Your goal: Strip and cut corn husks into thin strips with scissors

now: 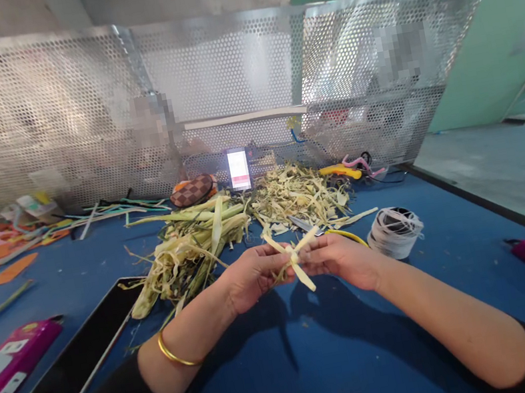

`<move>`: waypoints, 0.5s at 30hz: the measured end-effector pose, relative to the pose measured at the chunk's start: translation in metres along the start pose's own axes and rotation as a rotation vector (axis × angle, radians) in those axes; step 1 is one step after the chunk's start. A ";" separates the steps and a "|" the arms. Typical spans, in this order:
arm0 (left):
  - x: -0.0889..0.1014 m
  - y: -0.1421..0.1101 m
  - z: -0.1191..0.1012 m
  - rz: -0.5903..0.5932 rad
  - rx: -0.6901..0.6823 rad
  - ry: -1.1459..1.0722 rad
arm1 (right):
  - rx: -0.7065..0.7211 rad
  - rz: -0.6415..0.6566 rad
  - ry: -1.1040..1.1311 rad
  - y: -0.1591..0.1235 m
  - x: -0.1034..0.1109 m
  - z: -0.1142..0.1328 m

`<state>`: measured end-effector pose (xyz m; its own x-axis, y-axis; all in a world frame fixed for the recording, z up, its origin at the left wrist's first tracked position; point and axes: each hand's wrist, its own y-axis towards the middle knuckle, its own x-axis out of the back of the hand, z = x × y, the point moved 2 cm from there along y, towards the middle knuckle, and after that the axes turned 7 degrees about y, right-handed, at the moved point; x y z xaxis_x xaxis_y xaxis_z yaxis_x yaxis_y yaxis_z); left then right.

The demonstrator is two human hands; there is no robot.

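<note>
Left hand (252, 278) and right hand (343, 258) pinch crossed husk strips (295, 260), facing a lit screen (237, 165) too blurred to read.

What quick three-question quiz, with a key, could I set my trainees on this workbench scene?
1. Which do the left hand and right hand hold together?
A) scissors
B) crossed husk strips
C) smartphone
2. True or false: the gold bangle is on the right arm.
3. Fill in: from the wearer's view, the roll of white twine is to the ___ of both hands.

Key: 1. B; 2. False; 3. right
</note>
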<state>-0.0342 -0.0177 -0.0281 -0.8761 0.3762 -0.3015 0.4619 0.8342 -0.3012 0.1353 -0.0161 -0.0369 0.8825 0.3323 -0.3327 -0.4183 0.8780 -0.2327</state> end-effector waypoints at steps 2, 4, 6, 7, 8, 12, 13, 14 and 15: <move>0.002 0.001 0.000 -0.024 0.016 -0.049 | 0.076 -0.018 -0.061 0.000 0.000 0.002; 0.002 0.001 -0.001 -0.030 0.035 -0.096 | 0.189 -0.075 -0.132 -0.001 0.001 0.007; 0.001 0.000 -0.002 -0.029 0.044 -0.157 | 0.298 -0.152 -0.185 -0.001 0.002 0.012; 0.001 0.000 -0.003 -0.030 0.045 -0.183 | 0.335 -0.178 -0.200 -0.002 0.002 0.013; 0.000 -0.001 -0.003 -0.032 0.047 -0.202 | 0.358 -0.191 -0.205 -0.002 0.001 0.014; -0.002 -0.002 -0.003 -0.036 0.048 -0.204 | 0.368 -0.179 -0.215 -0.003 -0.003 0.014; -0.002 -0.001 -0.003 -0.034 0.042 -0.192 | 0.366 -0.177 -0.221 -0.004 -0.004 0.013; -0.003 -0.001 -0.002 -0.034 0.033 -0.180 | 0.361 -0.174 -0.219 -0.004 -0.005 0.012; -0.002 0.000 -0.001 -0.039 0.020 -0.166 | 0.350 -0.170 -0.205 -0.004 -0.005 0.011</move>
<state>-0.0322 -0.0179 -0.0263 -0.8592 0.2702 -0.4344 0.4320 0.8380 -0.3334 0.1354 -0.0177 -0.0238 0.9717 0.2037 -0.1198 -0.1967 0.9781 0.0673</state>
